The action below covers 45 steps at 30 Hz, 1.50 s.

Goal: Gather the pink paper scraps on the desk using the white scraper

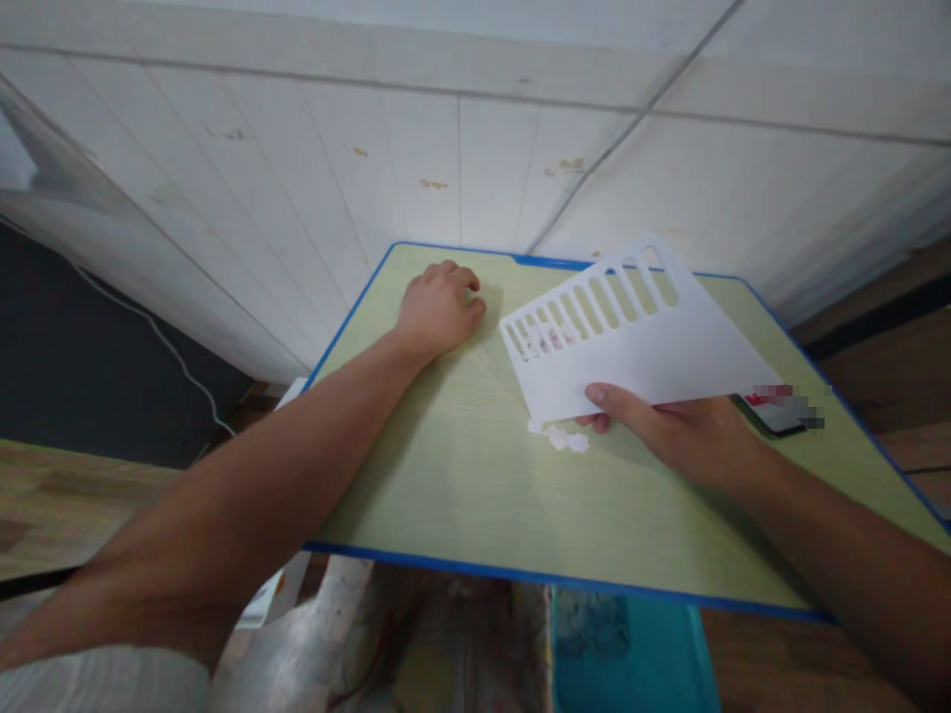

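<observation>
While the right hand [673, 431] grips a white slotted panel [631, 361] by its near long side, the left hand [442, 309] rests palm down on the desk [446, 475], close to its far left corner. The head view shows the right thumb pressed on the panel's upper face and the other fingers underneath, clamped on it. The left fingers are loosely curled, with thumb and forefinger slightly apart; what lies under that palm is hidden.

The panel sits over the right half of the desk, tilted, its slotted side reaching toward the desk's far edge and its slots lengthening from left to right. Reddish marks [548, 342] show around the shorter slots; I cannot tell whether they are on the panel or beneath it. White scraps [566, 440] lie on the desk just beside the panel's near left corner. Toward the desk's right edge, a flat dark-rimmed object [780, 424] lies beside the right wrist, partly blurred.

Beyond the desk's far edge stands a white wall [416, 129] with a grey cord [631, 129] running down it. Below the near edge is a turquoise bin [669, 644].
</observation>
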Tool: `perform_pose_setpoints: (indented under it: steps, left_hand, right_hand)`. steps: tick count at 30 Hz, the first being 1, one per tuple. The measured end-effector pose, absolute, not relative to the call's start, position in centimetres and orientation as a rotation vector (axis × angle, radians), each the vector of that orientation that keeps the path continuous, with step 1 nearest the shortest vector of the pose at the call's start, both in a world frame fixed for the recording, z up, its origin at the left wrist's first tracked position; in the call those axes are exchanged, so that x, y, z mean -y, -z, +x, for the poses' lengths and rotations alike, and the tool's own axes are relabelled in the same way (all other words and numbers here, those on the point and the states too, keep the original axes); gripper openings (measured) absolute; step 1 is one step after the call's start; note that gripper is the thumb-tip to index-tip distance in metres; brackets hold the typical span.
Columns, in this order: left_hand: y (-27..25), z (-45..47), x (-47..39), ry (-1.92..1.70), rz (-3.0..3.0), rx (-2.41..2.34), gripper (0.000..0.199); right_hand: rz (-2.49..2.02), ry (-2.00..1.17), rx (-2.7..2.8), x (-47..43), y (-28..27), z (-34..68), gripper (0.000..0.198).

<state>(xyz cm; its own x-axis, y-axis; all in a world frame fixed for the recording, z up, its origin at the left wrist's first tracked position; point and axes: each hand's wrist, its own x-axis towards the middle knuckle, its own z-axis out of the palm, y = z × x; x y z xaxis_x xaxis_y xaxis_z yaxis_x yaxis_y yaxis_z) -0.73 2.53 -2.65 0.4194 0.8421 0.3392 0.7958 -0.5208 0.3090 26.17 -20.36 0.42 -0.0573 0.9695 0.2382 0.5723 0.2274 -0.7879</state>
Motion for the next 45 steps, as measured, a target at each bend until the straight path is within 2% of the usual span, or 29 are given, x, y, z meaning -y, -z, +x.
perform_pose_setpoints:
  steps: [5,14,19,25,28,31,34,45]
  left_hand:
    - [3.1,-0.5,-3.1,-0.729,2.542,-1.471,0.03]
    - [2.3,-0.8,-2.9,-0.697,2.507,-1.428,0.027]
    - [1.5,-0.6,-2.4,-0.653,2.503,-1.456,0.026]
    - [1.6,-0.6,-2.3,-0.639,2.49,-1.469,0.028]
    - [1.9,-0.8,-2.6,-0.68,2.474,-1.464,0.027]
    - [2.0,-0.8,-2.7,-0.682,2.507,-1.454,0.027]
    - [1.8,-0.8,-2.4,-0.642,2.555,-1.463,0.029]
    - [2.1,-1.1,-2.5,-0.708,2.56,-1.41,0.033]
  right_hand:
    - [-1.434,-0.852,1.747,21.3,-1.2,24.9,0.06]
    - [-1.334,-1.374,1.813,22.4,-3.4,26.9,0.05]
    - [-1.387,-1.465,1.763,22.8,-4.3,26.8,0.051]
    - [-1.308,-1.643,1.694,22.9,-4.8,26.6,0.038]
    - [-1.324,-1.435,1.715,22.6,-4.4,26.7,0.044]
    - [-1.401,-0.974,1.614,22.3,-3.5,26.6,0.053]
    - [-1.407,-0.639,1.479,22.0,-2.5,26.5,0.053]
    - [-1.478,-0.453,1.591,21.8,-0.8,27.6,0.053]
